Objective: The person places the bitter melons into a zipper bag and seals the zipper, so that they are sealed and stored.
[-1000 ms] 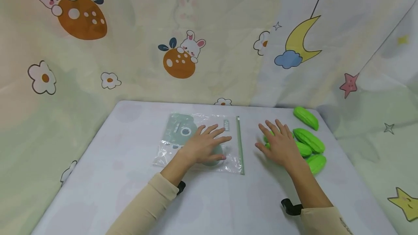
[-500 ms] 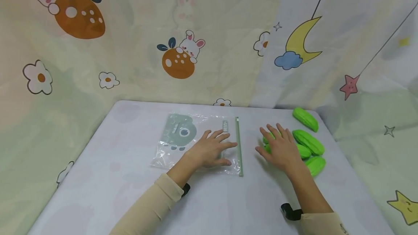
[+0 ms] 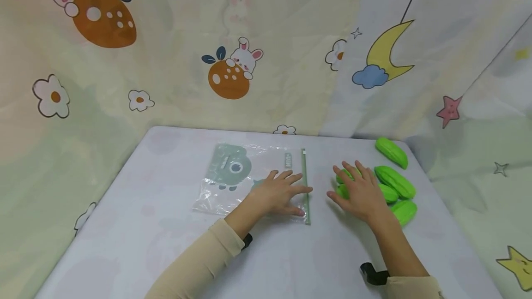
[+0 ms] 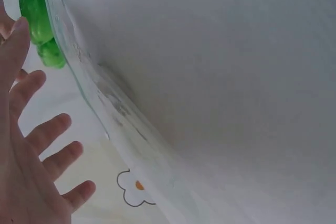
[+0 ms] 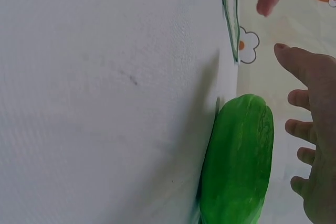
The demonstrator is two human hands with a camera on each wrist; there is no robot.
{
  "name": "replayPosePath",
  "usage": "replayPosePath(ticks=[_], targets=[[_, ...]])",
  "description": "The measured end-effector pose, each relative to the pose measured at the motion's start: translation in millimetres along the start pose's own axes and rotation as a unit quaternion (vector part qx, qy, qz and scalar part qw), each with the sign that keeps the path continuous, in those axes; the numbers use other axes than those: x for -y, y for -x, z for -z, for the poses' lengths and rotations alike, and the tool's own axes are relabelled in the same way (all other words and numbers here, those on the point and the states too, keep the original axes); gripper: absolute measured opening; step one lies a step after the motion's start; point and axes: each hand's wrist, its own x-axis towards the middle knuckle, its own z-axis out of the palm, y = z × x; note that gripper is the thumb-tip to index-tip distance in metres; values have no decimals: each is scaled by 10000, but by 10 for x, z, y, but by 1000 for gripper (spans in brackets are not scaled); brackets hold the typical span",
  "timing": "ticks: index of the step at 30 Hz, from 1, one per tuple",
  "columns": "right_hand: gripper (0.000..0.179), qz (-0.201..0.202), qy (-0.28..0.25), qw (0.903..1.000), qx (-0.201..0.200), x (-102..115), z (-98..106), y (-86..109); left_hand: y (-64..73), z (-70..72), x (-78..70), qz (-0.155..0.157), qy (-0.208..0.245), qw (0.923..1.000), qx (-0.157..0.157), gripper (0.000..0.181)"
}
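Note:
A clear zip bag point(image 3: 230, 165) with a pale green cartoon print lies flat on the white table, its green zip strip point(image 3: 306, 206) toward the right. Over the bag's right part hovers my left hand point(image 3: 279, 196), fingers spread and holding nothing; the left wrist view shows a gap below that hand point(image 4: 31, 166). My right hand point(image 3: 360, 193) is spread above several plump green ridged vegetables point(image 3: 395, 182), partly covering some of them. In the right wrist view its fingers stay apart from the nearest green vegetable point(image 5: 239, 161).
One green vegetable point(image 3: 391, 152) lies apart at the table's far right corner. A printed cloth point(image 3: 291, 59) hangs behind the white table point(image 3: 166, 225). A black wrist mount point(image 3: 374, 274) shows at the right wrist, near the tabletop.
My left hand has moved right and slightly nearer across the bag, toward the zip strip, uncovering more of the print. My right hand has shifted only slightly, fingers still spread.

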Motion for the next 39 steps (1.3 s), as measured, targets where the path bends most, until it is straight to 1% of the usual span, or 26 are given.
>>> replayPosePath(ticks=[4,9,14,18,22,26,29,34,36,39], targets=[[74,-14,-160,9999,-8,23,-35,1,0,-43,-15,108,-107,9998,127,74],[75,26,-188,9998,-50,21,-89,-3,-38,-83,-44,40,-248,9995,201,72],[73,6,-197,9998,-19,25,-76,14,-46,-71,-93,43,-268,9992,281,68],[73,-23,-256,9997,-53,21,-85,36,-50,-90,-126,71,-274,9990,342,67],[73,95,-197,9997,-82,19,-86,-11,-81,-132,-130,110,-272,9987,407,65],[73,227,-48,9995,-191,14,-19,-123,-119,-144,-124,80,-152,9993,330,64],[73,223,-51,9996,-175,14,42,-177,-142,-147,-124,55,-42,9997,245,64],[73,113,-81,9999,-24,-2,67,-169,-150,-137,-144,46,0,9998,196,65],[72,75,-108,9999,-40,-21,58,-151,-147,-135,-151,51,10,9998,204,63],[71,97,-183,9997,-108,-48,41,-132,-138,-134,-149,139,61,9996,255,62]])
